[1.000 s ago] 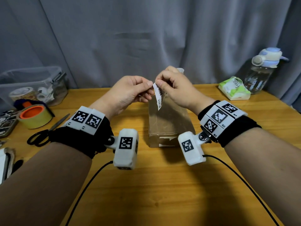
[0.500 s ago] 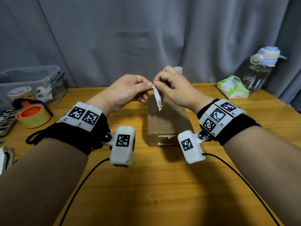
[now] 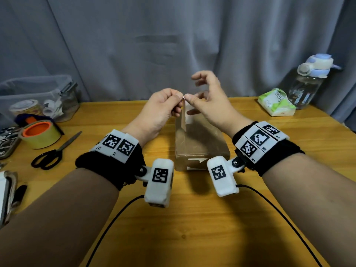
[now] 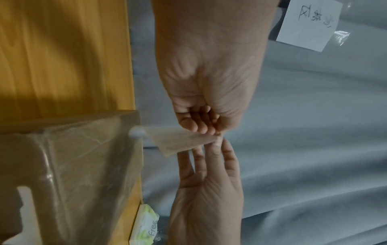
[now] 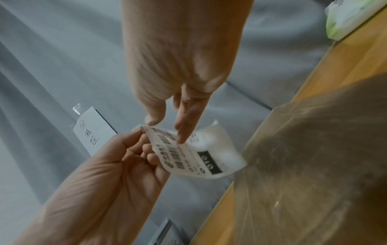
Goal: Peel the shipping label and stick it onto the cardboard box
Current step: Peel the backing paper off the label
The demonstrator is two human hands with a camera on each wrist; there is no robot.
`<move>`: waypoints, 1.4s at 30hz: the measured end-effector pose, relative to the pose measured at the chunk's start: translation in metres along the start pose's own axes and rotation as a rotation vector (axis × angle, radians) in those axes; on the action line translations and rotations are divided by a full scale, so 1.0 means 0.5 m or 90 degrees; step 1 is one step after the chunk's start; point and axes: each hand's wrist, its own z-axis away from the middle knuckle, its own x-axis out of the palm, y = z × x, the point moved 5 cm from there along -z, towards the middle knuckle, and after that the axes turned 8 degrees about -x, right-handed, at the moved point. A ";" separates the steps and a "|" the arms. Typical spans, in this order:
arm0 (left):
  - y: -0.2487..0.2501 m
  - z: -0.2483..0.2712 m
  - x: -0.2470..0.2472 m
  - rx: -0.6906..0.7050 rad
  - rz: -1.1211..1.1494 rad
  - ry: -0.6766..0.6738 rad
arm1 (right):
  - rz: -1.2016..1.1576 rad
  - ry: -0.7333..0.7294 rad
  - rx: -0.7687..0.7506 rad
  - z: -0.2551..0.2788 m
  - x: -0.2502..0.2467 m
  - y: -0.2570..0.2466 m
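The shipping label [image 5: 194, 154] hangs in the air between my two hands, above the far end of the cardboard box [image 3: 200, 143], with its top corner pinched and the rest dangling loose. From the right wrist view I see its printed face with barcodes; from the left wrist view only the plain brownish back shows, so I judge that the backing paper is not off yet. My left hand [image 3: 159, 110] has its fingers curled, thumb and forefinger nipping the top edge. My right hand [image 3: 210, 103] is mostly spread, the thumb tip pressing at that same corner and one long finger lying along the printed side; I cannot tell whether it really grips or merely touches.

This is a thin, light, floppy slip. It will curl and flutter, and once the sticky side is bare it will cling to my fingers or fold onto itself. I think the place to hold is the very edge of a corner, splitting the two layers with a fingernail, then keeping hold only by the margins.

The box lies on the wooden table [image 3: 192, 228], wrapped in shiny clear tape, so the label should grip well if smoothed down. Off to my left are scissors [image 3: 55, 151] and a tape roll [image 3: 40, 133]; to my right, a tissue pack [image 3: 275, 103] and a water bottle [image 3: 310, 79].
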 end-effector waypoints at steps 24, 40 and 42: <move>0.005 -0.003 0.001 0.037 -0.087 0.032 | -0.204 0.006 0.104 0.012 0.006 0.011; -0.005 -0.004 -0.002 -0.040 0.043 0.037 | -0.007 0.006 -0.021 -0.002 0.000 0.012; -0.005 -0.005 -0.002 -0.043 0.044 0.039 | 0.007 0.005 -0.027 -0.004 -0.001 0.012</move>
